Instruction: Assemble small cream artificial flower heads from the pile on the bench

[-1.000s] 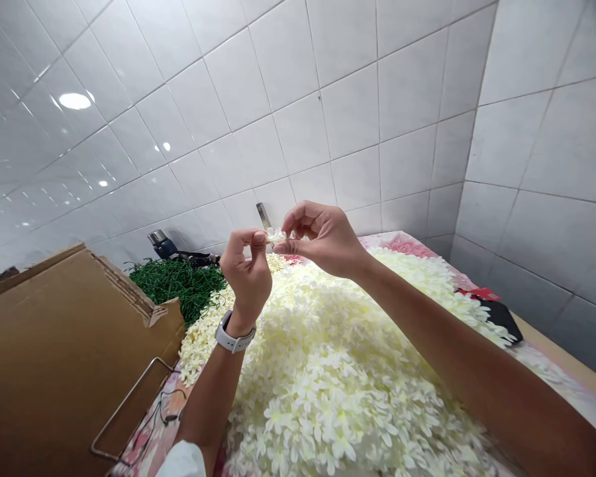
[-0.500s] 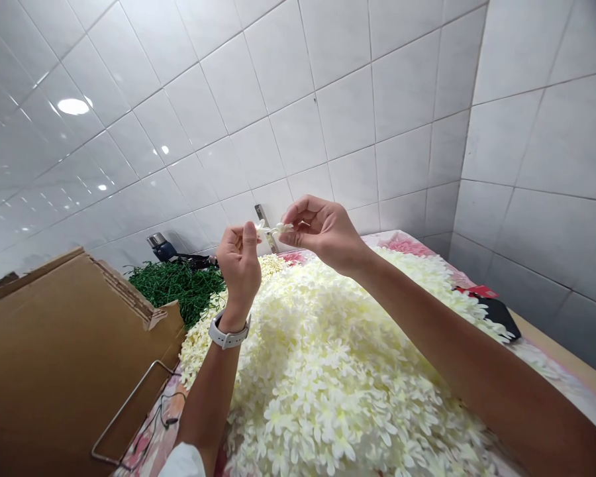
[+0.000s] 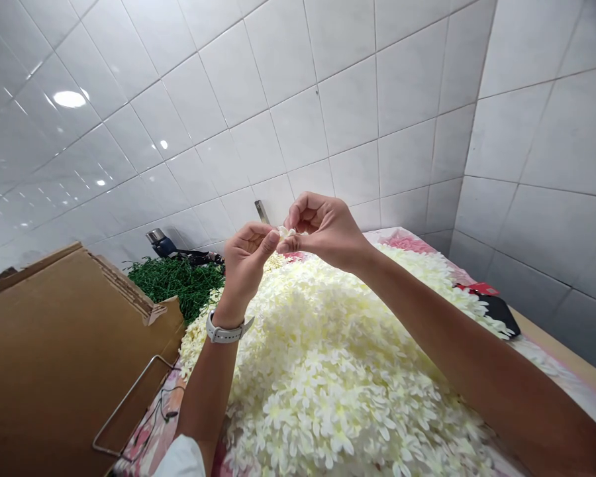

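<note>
Raised above a big heap of white artificial flowers [image 3: 322, 371], my two hands meet fingertip to fingertip. My left hand [image 3: 248, 255], with a pale watch strap at the wrist, pinches at a small white flower piece [image 3: 289, 233]. From the other side my right hand [image 3: 325, 232] grips the same spot between thumb and fingers. Most of the flower is covered by my fingers, so I cannot make out how its parts fit together. Smaller cream flower pieces [image 3: 193, 351] lie along the left side of the heap.
A cardboard box [image 3: 69, 351] stands at the left, with a bent metal wire frame [image 3: 129, 397] beside it. Green plastic stems [image 3: 179, 285] are piled behind, near a dark bottle [image 3: 159, 242]. A black phone-like object [image 3: 501, 315] lies at right. Tiled wall [image 3: 347, 119] rises behind.
My left hand has moved right to meet my right hand. The white flower pieces, visible between the hands before, are now mostly hidden by the fingers.
</note>
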### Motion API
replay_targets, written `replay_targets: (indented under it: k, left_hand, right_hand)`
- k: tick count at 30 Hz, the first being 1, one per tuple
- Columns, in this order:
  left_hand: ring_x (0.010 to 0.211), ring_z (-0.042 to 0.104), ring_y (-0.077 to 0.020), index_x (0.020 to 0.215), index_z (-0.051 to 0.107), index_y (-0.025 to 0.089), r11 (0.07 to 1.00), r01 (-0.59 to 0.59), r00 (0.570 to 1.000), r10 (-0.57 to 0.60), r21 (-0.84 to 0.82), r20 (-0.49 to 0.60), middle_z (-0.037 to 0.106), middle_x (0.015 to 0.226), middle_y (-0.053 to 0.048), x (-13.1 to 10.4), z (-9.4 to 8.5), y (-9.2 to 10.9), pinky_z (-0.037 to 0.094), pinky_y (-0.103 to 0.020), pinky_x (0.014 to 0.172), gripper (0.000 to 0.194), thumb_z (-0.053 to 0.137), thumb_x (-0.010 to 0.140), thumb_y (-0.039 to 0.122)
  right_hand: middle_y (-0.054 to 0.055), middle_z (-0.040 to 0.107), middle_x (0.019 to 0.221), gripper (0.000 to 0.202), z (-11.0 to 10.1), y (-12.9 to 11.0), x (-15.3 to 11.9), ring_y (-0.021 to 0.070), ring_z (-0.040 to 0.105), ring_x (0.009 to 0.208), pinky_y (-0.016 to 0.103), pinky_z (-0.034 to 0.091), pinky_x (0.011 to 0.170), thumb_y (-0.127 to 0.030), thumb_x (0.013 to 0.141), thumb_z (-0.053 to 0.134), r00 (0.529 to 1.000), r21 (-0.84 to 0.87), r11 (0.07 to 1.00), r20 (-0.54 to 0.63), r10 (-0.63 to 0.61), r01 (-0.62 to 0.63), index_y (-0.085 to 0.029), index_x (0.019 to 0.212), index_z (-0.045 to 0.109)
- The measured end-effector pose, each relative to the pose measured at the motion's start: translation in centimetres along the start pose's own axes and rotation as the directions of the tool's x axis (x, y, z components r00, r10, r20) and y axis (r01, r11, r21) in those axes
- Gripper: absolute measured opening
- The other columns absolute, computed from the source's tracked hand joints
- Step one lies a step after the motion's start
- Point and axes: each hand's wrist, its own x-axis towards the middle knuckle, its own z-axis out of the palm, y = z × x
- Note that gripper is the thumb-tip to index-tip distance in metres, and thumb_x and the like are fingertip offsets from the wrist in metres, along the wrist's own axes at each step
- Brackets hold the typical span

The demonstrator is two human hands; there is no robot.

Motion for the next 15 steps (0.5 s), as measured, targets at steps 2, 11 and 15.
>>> replay_targets:
  k: [2,11,15]
  left_hand:
    - [0.069,0.063,-0.0072,0.079,0.073,0.018,0.997,0.059,0.998,-0.06,-0.05,-0.013,0.069,0.074,0.0,0.02,0.06,-0.09,0.051,-0.018,0.067,0.031,0.087,0.075,0.045]
    - [0.069,0.061,-0.0064,0.08,0.075,0.019,0.999,-0.044,0.989,0.045,0.005,-0.138,0.067,0.074,0.0,0.16,0.08,-0.18,0.051,-0.018,0.068,0.03,0.081,0.082,0.048]
    - [0.069,0.066,-0.0084,0.09,0.077,0.021,0.995,-0.096,0.991,0.099,0.042,-0.086,0.072,0.078,-0.001,0.09,-0.01,-0.36,0.054,-0.021,0.066,0.03,0.085,0.077,0.047]
  right_hand:
    - [-0.003,0.062,0.072,0.056,0.06,0.04,-0.04,0.0101,0.055,0.064,0.026,0.048,0.056,-0.036,0.04,0.104,1.0,0.011,1.0,0.01,-0.009,0.009,-0.017,0.073,0.063]
    - [-0.001,0.067,0.073,0.051,0.24,0.27,0.01,0.0104,0.06,0.066,0.026,0.052,0.062,-0.04,0.05,0.102,1.0,0.054,0.998,-0.019,0.016,-0.015,-0.016,0.076,0.066]
    - [-0.002,0.066,0.071,0.051,0.05,0.27,0.04,0.0092,0.054,0.061,0.024,0.046,0.054,-0.041,0.05,0.102,0.999,0.031,0.999,-0.049,-0.011,0.012,-0.017,0.076,0.065]
